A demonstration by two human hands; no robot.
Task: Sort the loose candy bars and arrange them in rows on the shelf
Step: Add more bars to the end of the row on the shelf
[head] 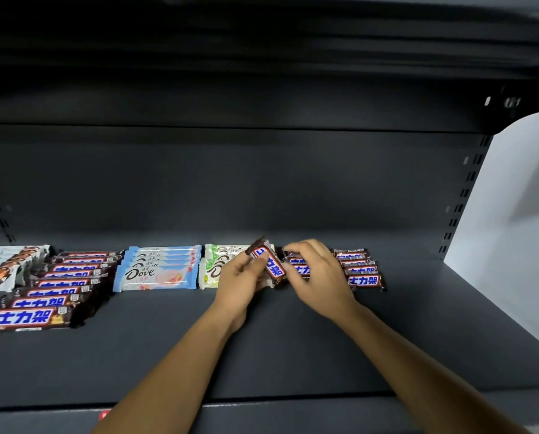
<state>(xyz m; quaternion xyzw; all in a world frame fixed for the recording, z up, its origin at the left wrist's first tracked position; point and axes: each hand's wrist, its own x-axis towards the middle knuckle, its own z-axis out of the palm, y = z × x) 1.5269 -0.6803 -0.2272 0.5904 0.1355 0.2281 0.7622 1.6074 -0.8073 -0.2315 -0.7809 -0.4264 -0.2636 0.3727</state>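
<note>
The left hand (241,278) pinches a brown candy bar (267,262) above the shelf (174,349), while the right hand (316,274), fingers curled together, touches brown bars (362,270) at three o'clock.

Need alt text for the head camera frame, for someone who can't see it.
A person's left hand holds a small brown candy bar tilted above a dark shelf, while the right hand rests on a row of matching bars. Further left lie rows of green-white bars, light-blue Dove bars and larger brown bars.

"Dove" on light-blue bar (157,276); "士力架" on brown bars (26,317), rest prob. unreadable.
</note>
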